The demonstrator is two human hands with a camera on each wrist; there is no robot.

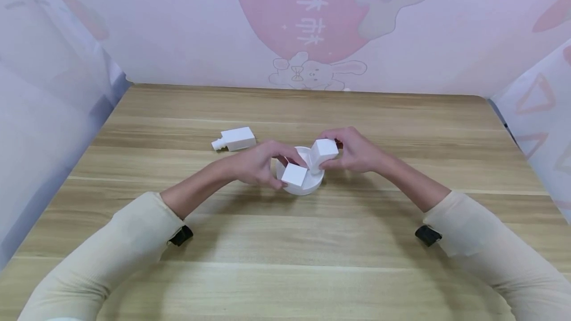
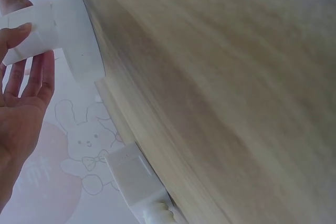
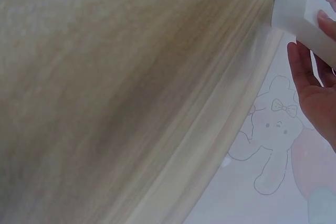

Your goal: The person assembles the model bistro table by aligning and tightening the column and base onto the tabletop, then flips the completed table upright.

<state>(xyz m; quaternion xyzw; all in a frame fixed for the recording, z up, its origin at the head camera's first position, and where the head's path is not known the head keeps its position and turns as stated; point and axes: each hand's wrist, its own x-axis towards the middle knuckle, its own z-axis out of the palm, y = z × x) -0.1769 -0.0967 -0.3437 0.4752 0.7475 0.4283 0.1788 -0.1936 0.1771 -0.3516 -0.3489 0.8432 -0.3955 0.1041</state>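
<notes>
Near the middle of the table is a shallow, round white dish (image 1: 300, 190). My left hand (image 1: 258, 163) grips a white square-sided bottle-like block (image 1: 294, 175) over the dish's near left part. At the dish's right side, my right hand (image 1: 354, 150) holds a second white block (image 1: 324, 149) of the same kind, slightly tilted, between thumb and fingers. The lower ends of both blocks are hidden, so whether they touch the dish floor cannot be told. A white square bottle (image 1: 238, 138) with a ridged neck lies on its side beyond my left hand.
The wood-grain table (image 1: 303, 261) ends at a pale printed curtain (image 1: 178, 28) behind and at both sides. Black straps or devices (image 1: 180, 236) sit at both sleeve cuffs. In the left wrist view, the lying bottle's neck (image 2: 159, 213) shows near the lower edge.
</notes>
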